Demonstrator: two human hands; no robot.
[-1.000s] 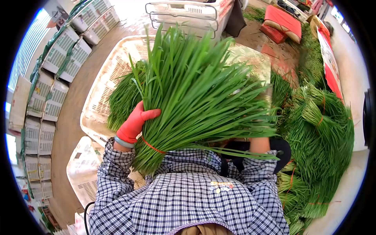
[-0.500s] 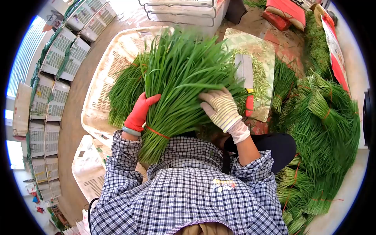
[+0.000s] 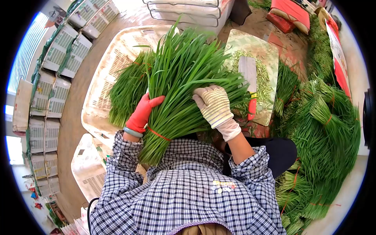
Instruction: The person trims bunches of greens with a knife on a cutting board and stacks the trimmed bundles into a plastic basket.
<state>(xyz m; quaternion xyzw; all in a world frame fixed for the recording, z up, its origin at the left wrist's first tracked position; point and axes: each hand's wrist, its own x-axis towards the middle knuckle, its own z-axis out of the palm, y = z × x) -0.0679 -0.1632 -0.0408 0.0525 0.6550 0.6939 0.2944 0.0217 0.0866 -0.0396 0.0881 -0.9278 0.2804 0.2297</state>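
Note:
A large bunch of long green leaves (image 3: 184, 82) fans out in front of my chest, tied near its base by a red band (image 3: 158, 134). My left hand (image 3: 143, 112), in a red glove, grips the bunch from its left side just above the band, thumb across the leaves. In a striped, pale glove, my right hand (image 3: 215, 105) lies on the right side of the leaves with its fingers curled closed; what they pinch is too small to make out. Another banded green bunch (image 3: 127, 92) lies behind, in the white crate (image 3: 98, 92).
A knife (image 3: 248, 78) with a red handle lies on a board (image 3: 269, 51) strewn with cuttings. Banded green bunches (image 3: 329, 137) are heaped on the right. White crates (image 3: 38, 135) line the left side, and another crate (image 3: 87, 168) stands near my left elbow.
My right hand has come up from low on the right onto the leaves, then shifted slightly left as its fingers curled. The bunch is more upright and gathered than a second ago.

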